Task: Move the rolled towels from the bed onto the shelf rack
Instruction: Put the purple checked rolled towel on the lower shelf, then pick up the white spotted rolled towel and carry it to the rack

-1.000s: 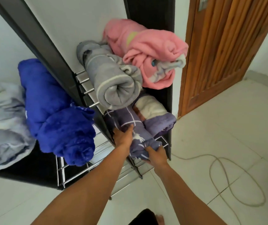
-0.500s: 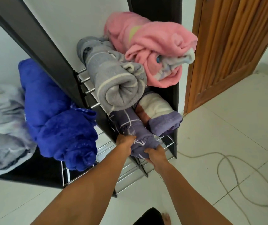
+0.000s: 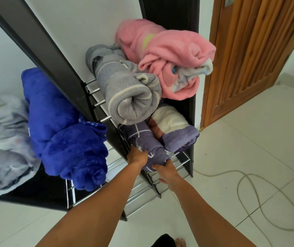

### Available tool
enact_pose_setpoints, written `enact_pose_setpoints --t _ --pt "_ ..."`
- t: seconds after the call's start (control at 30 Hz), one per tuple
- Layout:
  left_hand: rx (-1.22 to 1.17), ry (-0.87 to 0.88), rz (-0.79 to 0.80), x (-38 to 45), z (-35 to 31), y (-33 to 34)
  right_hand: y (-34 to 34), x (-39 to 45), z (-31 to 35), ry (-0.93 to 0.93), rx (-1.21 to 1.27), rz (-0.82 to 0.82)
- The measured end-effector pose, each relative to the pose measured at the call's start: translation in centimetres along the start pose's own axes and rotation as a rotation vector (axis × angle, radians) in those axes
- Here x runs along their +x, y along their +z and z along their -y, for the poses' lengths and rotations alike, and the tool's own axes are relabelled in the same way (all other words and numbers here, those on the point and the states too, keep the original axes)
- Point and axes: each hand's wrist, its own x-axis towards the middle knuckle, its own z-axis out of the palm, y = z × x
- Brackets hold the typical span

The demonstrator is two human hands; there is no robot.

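Note:
A black shelf rack (image 3: 190,139) with chrome bars stands against the white wall. On its lower right shelf lies a purple checked rolled towel (image 3: 142,139). My left hand (image 3: 136,155) grips its left side and my right hand (image 3: 165,171) grips its front end. Beside it lies a cream and purple rolled towel (image 3: 174,131). On the shelf above rest a grey rolled towel (image 3: 126,97) and a pink rolled towel (image 3: 165,57). A dark blue rolled towel (image 3: 66,131) lies in the left section.
A grey and white bundle (image 3: 2,136) sits at the far left. A wooden door (image 3: 253,56) stands to the right of the rack. A pale cable (image 3: 260,198) loops across the tiled floor. My bare toes (image 3: 179,242) show at the bottom edge.
The purple checked towel has slid a little deeper onto the lower shelf with both hands still on it. The view has shifted slightly.

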Motion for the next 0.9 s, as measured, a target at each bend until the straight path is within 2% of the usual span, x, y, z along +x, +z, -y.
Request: enact_pose_setpoints --t 0.2,0.3,0.37,0.47,0.6,0.67,0.8,0.9 --pt "0.217 0.142 -0.002 -4.0 -0.2 0.0 -2.4 -3.9 0.4 -0.041 0.036 0.037" --pt "0.361 0.178 0.008 -7.8 -0.6 0.5 -6.1 -8.3 0.5 -0.061 0.112 0.019" --pt "0.367 0.279 0.056 -10.5 -2.0 1.5 -9.7 -11.6 0.5 -0.106 0.152 0.002" --pt "0.310 0.427 0.243 -16.0 -4.2 4.1 -16.1 -17.2 -1.4 -0.160 0.258 -0.063" --pt "0.208 0.545 0.458 -25.9 -4.8 8.9 -24.8 -26.0 -8.2 -0.141 0.596 -0.175" --pt "0.181 0.559 0.569 -31.1 -4.2 11.5 -28.3 -31.0 -12.3 -0.126 0.727 -0.293" --pt "0.214 0.624 0.823 -42.1 -3.1 16.3 -34.1 -41.6 -21.0 -0.129 0.826 -0.566" --pt "0.328 0.706 1.026 -50.2 -1.7 19.3 -36.1 -49.8 -27.8 -0.156 0.969 -0.778"
